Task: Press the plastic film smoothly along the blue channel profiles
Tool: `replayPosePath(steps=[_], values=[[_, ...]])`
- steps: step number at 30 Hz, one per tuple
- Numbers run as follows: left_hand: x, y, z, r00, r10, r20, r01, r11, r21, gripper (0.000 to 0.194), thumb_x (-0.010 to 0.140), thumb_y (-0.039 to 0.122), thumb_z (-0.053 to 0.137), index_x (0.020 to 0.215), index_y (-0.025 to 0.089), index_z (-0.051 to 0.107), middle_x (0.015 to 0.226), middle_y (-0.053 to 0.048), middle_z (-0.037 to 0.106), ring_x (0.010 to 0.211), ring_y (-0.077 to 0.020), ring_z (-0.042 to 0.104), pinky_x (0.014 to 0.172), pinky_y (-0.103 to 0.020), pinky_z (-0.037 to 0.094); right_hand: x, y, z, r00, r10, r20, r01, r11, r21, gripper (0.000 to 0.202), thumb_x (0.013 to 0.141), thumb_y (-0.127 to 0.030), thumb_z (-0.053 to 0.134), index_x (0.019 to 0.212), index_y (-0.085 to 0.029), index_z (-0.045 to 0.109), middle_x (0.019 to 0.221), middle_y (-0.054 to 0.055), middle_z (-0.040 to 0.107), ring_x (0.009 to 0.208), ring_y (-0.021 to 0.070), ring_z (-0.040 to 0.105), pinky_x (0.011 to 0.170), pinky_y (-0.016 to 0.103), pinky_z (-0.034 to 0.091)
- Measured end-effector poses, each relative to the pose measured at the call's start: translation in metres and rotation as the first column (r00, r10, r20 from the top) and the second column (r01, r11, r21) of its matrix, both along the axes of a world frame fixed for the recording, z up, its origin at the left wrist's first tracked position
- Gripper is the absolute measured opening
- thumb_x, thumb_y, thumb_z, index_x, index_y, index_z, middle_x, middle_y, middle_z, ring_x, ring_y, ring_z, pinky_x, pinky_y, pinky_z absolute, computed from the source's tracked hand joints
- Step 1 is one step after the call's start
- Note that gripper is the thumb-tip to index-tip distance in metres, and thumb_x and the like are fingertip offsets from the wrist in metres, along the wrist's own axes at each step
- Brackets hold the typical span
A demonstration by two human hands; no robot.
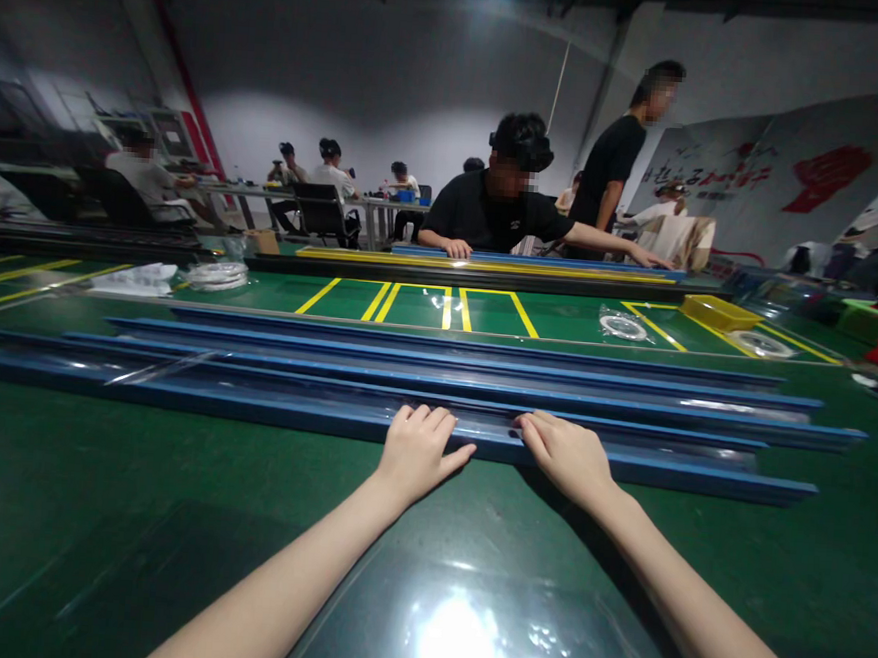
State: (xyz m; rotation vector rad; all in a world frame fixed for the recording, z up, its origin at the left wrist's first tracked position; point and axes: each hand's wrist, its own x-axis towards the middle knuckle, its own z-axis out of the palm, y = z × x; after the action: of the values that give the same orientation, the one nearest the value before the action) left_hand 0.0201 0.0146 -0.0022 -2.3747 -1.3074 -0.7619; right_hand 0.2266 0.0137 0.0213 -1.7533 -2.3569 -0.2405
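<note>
Long blue plastic channels point(268, 413) lie roughly side by side across the green table. My left hand point(416, 455) grips the near wall of the closest channel, its fingers curled over the edge and its thumb on the front side. On that same channel, a short way to the right, my right hand point(563, 456) is closed over the near wall; its fingertips reach inside and are partly hidden. A clear plastic strip point(162, 367) crosses the nearest channel toward its left end. Behind it, several more blue channels point(525, 383) overlap at slight angles.
Yellow tape lines point(447, 310) mark the green tabletop point(133, 508). Beyond are bagged white coils point(217, 274), another coil point(623, 326) and a yellow tray point(720, 313). Across the table, a person in black point(507, 214) has both hands by a blue strip point(534, 260).
</note>
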Motion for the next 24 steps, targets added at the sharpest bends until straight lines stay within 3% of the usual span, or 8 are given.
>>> replayPosePath(steps=[6, 15, 24], values=[[0.001, 0.0, 0.0, 1.0, 0.02, -0.022, -0.02, 1.0, -0.006, 0.032, 0.079, 0.046, 0.04, 0.079, 0.017, 0.055, 0.078, -0.005, 0.059, 0.074, -0.0186, 0.05, 0.066, -0.032, 0.032, 0.0, 0.0, -0.001, 1.0, 0.002, 0.008, -0.002, 1.0, 0.014, 0.035, 0.088, -0.032, 0.023, 0.085, -0.024, 0.058, 0.082, -0.001, 0.063, 0.07, 0.0103, 0.056, 0.05, 0.021, 0.024], [0.002, 0.0, 0.0, 0.998, 0.039, -0.045, -0.039, 0.999, 0.007, 0.034, 0.079, 0.047, 0.039, 0.077, 0.017, 0.055, 0.073, -0.005, 0.058, 0.071, -0.0188, 0.049, 0.065, -0.032, 0.031, 0.0, -0.003, -0.009, 0.998, -0.044, 0.05, 0.035, 0.985, 0.168, 0.039, 0.087, -0.032, 0.024, 0.07, -0.019, 0.057, 0.068, 0.001, 0.063, 0.062, 0.0123, 0.057, 0.052, 0.023, 0.025], [0.001, 0.0, 0.0, 0.998, 0.041, -0.055, -0.04, 0.999, 0.01, 0.035, 0.079, 0.047, 0.039, 0.077, 0.016, 0.055, 0.074, -0.005, 0.058, 0.071, -0.0188, 0.05, 0.065, -0.032, 0.031, 0.007, 0.001, 0.004, 0.986, 0.102, -0.133, -0.113, 0.991, -0.076, 0.04, 0.087, -0.041, 0.019, 0.109, -0.032, 0.052, 0.106, -0.004, 0.06, 0.09, 0.0144, 0.057, 0.068, 0.023, 0.04]])
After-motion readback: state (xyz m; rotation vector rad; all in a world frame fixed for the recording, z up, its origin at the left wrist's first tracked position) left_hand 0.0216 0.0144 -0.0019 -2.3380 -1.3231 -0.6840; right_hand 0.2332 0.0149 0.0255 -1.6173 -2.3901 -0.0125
